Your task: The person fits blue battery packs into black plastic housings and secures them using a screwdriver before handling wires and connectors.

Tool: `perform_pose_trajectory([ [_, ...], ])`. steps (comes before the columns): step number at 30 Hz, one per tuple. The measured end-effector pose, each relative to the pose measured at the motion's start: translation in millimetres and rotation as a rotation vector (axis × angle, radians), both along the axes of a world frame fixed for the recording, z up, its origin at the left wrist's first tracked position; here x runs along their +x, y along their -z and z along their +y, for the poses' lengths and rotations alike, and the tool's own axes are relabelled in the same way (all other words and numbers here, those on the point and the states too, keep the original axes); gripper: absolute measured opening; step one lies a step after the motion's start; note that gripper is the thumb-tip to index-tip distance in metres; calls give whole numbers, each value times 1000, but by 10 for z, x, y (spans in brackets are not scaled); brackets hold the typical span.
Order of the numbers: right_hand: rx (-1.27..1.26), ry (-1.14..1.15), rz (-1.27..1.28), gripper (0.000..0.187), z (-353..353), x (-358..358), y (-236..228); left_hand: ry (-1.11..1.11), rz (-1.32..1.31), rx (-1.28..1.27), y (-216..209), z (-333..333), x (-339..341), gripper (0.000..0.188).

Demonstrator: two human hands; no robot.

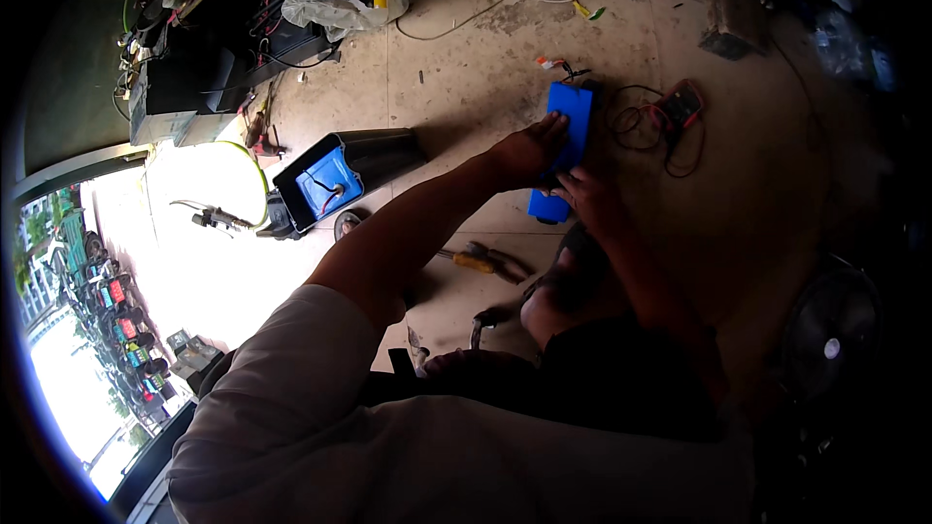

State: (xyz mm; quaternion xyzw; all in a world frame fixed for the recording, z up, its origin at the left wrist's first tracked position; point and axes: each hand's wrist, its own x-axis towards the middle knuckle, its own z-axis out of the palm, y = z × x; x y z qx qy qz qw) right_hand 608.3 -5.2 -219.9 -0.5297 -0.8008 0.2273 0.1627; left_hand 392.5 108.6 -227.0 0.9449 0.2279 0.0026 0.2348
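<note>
Between one and two o'clock I see a blue oblong block (577,124), wires (575,72) at its twelve-o'clock end. My left hand (529,149), from eight, lies fingers outstretched across it; my right hand (588,196), from five, bends alongside; I can't tell either's grip.

- On the floor (456,92), toward the right, we see a red-and-black meter (682,105) with its leads (621,143) looped beside it.
- At left of centre, we find a dark, long case (385,157), its open end showing a blue insert (322,198) with thin wires (336,191).
- Nearer us, we notice a yellow-handled tool (473,262).
- Along the top, we have a translucent plastic bag (313,5) with red and yellow items inside, a pale cable (449,37) and a brown block (726,10).
- At far right, in shadow, we make out a round fan (832,348).
- Outside, at left, we see a row of vehicles (116,301).
</note>
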Motion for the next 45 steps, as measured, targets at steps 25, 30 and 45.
perform_pose_trajectory([
  [25, -194, 284, 224, 15, 86, -15, -8, 23, -6, 98, 163, -23, 29, 48],
  [30, -295, 360, 250, 18, 187, 28, -6, -92, -121, 3, 0, -40, 92, 39],
  [45, -946, 450, 1410, 17, 276, -215, -1073, -259, -395, -3, -1753, -536, -391, 33],
])
